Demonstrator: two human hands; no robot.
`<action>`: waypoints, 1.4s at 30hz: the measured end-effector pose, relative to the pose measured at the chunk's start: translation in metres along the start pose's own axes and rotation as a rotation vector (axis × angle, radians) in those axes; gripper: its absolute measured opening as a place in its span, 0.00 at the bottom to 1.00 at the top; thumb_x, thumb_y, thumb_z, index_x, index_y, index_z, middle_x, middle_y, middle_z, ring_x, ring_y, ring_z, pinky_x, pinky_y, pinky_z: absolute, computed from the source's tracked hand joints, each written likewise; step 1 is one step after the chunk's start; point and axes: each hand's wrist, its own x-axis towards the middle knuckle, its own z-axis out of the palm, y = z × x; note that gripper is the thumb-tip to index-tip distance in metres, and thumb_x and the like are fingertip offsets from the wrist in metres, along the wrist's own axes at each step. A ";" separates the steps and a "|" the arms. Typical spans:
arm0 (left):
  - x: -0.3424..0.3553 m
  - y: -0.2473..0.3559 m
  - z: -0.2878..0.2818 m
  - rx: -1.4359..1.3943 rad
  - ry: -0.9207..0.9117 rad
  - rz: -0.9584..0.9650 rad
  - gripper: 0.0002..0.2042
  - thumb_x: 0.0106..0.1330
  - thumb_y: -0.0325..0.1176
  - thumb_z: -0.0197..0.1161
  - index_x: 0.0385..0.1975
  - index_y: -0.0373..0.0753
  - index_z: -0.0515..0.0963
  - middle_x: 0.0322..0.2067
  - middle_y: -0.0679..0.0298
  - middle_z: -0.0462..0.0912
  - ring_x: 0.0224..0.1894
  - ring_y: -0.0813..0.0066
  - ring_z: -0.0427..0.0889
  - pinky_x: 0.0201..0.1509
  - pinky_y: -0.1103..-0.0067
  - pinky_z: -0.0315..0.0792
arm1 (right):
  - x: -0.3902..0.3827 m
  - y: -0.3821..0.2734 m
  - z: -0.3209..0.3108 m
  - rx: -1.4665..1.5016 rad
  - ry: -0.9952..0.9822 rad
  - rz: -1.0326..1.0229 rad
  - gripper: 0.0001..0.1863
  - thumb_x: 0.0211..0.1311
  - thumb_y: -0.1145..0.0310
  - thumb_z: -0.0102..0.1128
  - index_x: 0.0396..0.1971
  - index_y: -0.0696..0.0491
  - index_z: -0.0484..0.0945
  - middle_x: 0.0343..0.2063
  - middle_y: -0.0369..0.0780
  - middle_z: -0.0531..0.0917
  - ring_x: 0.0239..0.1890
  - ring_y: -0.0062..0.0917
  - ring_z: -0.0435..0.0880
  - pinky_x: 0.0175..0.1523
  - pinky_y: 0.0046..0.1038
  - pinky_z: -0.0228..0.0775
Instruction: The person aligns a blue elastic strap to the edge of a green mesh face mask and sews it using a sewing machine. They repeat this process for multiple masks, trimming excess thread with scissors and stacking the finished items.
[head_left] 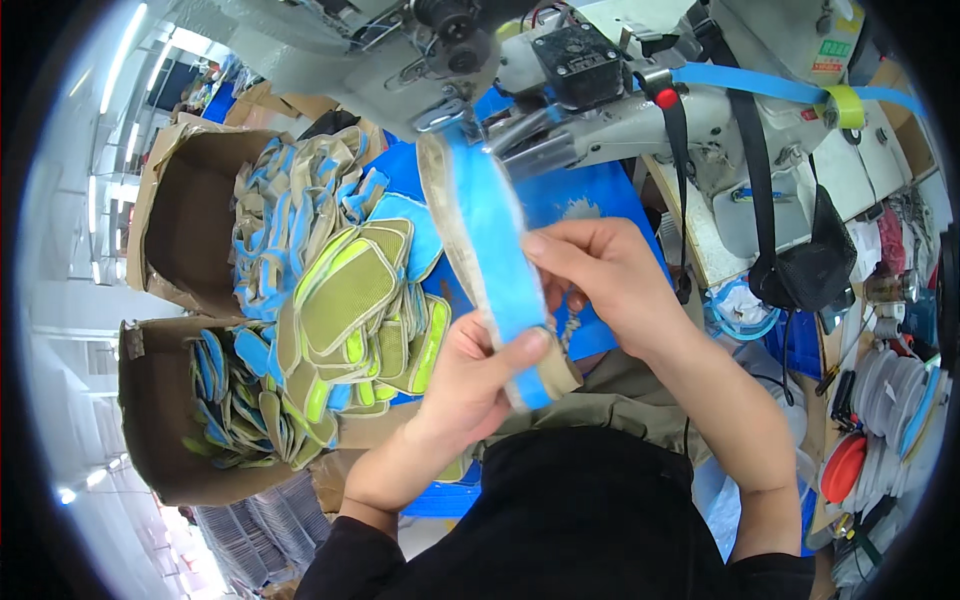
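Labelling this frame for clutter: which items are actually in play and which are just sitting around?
In play:
- left hand and right hand, both gripping the blue-and-tan padded strip
- sewing machine, the strip's top end at its head
- blue tape running across the machine

Lying about:
- pile of olive and blue cut pieces
- two cardboard boxes
- black pouch
- stack of discs

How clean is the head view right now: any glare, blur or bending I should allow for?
Head view: sharp at centre, where the left hand and right hand grip the blue-and-tan padded fabric strip; strong fisheye bending and a black vignette at the rim; ceiling strip lights glare at left; the grey sewing machine is evenly lit.
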 end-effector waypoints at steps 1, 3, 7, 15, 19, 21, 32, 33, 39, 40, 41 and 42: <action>0.001 -0.003 -0.003 0.008 -0.031 0.008 0.09 0.69 0.26 0.68 0.47 0.36 0.82 0.40 0.67 0.86 0.41 0.82 0.84 0.47 0.78 0.79 | 0.005 -0.003 0.002 -0.010 0.008 0.035 0.15 0.70 0.58 0.65 0.31 0.55 0.86 0.23 0.31 0.83 0.24 0.12 0.77 0.29 0.17 0.60; 0.003 -0.005 -0.002 0.022 -0.055 0.029 0.08 0.68 0.25 0.69 0.45 0.36 0.82 0.39 0.68 0.86 0.40 0.83 0.84 0.46 0.79 0.79 | 0.012 -0.007 0.002 -0.029 0.004 0.069 0.16 0.69 0.58 0.65 0.31 0.57 0.86 0.24 0.33 0.84 0.25 0.13 0.78 0.29 0.18 0.62; 0.005 -0.005 0.000 0.010 -0.079 0.064 0.07 0.68 0.24 0.69 0.44 0.35 0.83 0.38 0.68 0.86 0.39 0.83 0.84 0.44 0.79 0.79 | 0.022 -0.007 -0.003 -0.077 -0.018 0.073 0.17 0.69 0.59 0.65 0.33 0.61 0.87 0.26 0.36 0.87 0.26 0.16 0.81 0.31 0.21 0.68; 0.015 -0.014 0.004 0.122 -0.059 0.114 0.07 0.67 0.26 0.70 0.43 0.33 0.84 0.36 0.65 0.88 0.36 0.83 0.84 0.41 0.81 0.78 | 0.034 -0.021 0.009 -0.272 0.082 0.023 0.16 0.67 0.62 0.66 0.29 0.62 0.86 0.24 0.36 0.86 0.25 0.14 0.79 0.31 0.23 0.70; 0.017 -0.017 0.004 0.111 -0.046 0.098 0.07 0.67 0.26 0.71 0.42 0.33 0.85 0.35 0.65 0.88 0.35 0.83 0.84 0.40 0.82 0.77 | 0.052 -0.004 0.001 -0.427 0.126 -0.109 0.13 0.61 0.64 0.69 0.26 0.60 0.86 0.21 0.37 0.85 0.23 0.15 0.78 0.29 0.25 0.70; 0.016 -0.019 0.000 0.125 -0.040 0.113 0.07 0.67 0.26 0.71 0.42 0.33 0.85 0.35 0.65 0.89 0.35 0.83 0.84 0.39 0.81 0.77 | 0.052 0.002 -0.002 -0.434 0.142 -0.122 0.13 0.58 0.63 0.71 0.25 0.60 0.86 0.20 0.38 0.85 0.23 0.16 0.78 0.29 0.26 0.70; 0.017 -0.025 -0.003 0.113 -0.038 0.124 0.07 0.66 0.25 0.71 0.42 0.34 0.85 0.38 0.64 0.89 0.38 0.82 0.85 0.44 0.81 0.78 | 0.068 -0.001 0.001 -0.482 0.242 -0.155 0.20 0.59 0.55 0.72 0.24 0.60 0.84 0.19 0.38 0.84 0.21 0.18 0.79 0.29 0.27 0.70; 0.017 -0.025 -0.005 0.119 -0.036 0.118 0.07 0.66 0.25 0.71 0.42 0.34 0.85 0.39 0.64 0.89 0.38 0.82 0.84 0.44 0.81 0.78 | 0.064 -0.001 0.002 -0.402 0.204 -0.155 0.20 0.61 0.56 0.71 0.24 0.60 0.84 0.19 0.37 0.84 0.21 0.17 0.78 0.28 0.26 0.69; 0.015 -0.025 -0.010 0.132 -0.055 0.111 0.05 0.66 0.25 0.71 0.40 0.34 0.86 0.37 0.66 0.89 0.39 0.83 0.84 0.45 0.81 0.78 | -0.008 0.006 0.002 -0.306 0.097 -0.094 0.16 0.68 0.63 0.68 0.24 0.58 0.82 0.18 0.29 0.78 0.23 0.08 0.69 0.27 0.19 0.59; 0.015 -0.026 -0.014 0.152 -0.073 0.110 0.05 0.66 0.25 0.71 0.39 0.34 0.86 0.36 0.66 0.88 0.39 0.82 0.84 0.45 0.81 0.78 | -0.016 0.010 0.002 -0.307 0.081 -0.103 0.15 0.67 0.63 0.69 0.25 0.59 0.82 0.18 0.29 0.79 0.22 0.09 0.70 0.28 0.19 0.61; 0.016 -0.027 -0.019 0.172 -0.091 0.110 0.05 0.66 0.26 0.72 0.39 0.34 0.85 0.36 0.66 0.88 0.39 0.82 0.85 0.44 0.81 0.78 | -0.020 0.013 0.002 -0.307 0.063 -0.112 0.15 0.67 0.64 0.69 0.26 0.60 0.83 0.18 0.30 0.79 0.22 0.09 0.71 0.28 0.19 0.62; 0.018 -0.027 -0.030 0.252 -0.074 0.111 0.07 0.67 0.30 0.71 0.40 0.34 0.85 0.36 0.66 0.88 0.39 0.81 0.85 0.43 0.81 0.79 | -0.021 0.015 0.003 -0.320 0.071 -0.145 0.14 0.67 0.64 0.69 0.26 0.60 0.83 0.18 0.30 0.79 0.22 0.09 0.70 0.28 0.19 0.62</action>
